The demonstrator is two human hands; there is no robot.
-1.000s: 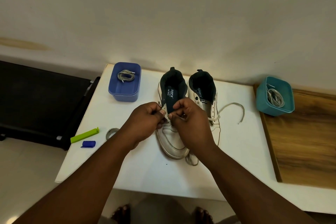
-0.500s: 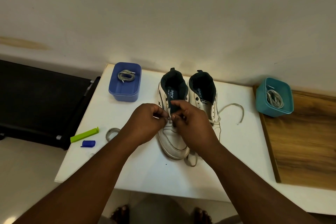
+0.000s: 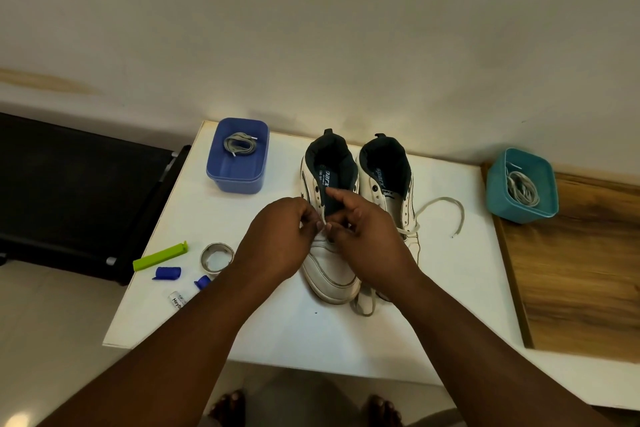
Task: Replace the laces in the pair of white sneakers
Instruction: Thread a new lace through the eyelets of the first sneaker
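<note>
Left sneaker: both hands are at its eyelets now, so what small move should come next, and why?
Probably draw the lace pinched between the left hand and right hand out through the eyelet. Both hands meet at the left sneaker, whose upper eyelets look bare, while the right sneaker has a lace trailing loose.

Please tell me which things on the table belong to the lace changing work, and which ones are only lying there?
For the job: left sneaker, right sneaker, loose lace, blue tub holding a grey lace, teal tub holding laces, left hand, right hand.

Just lying about: green clip, tape roll, blue caps, small tube.
</note>
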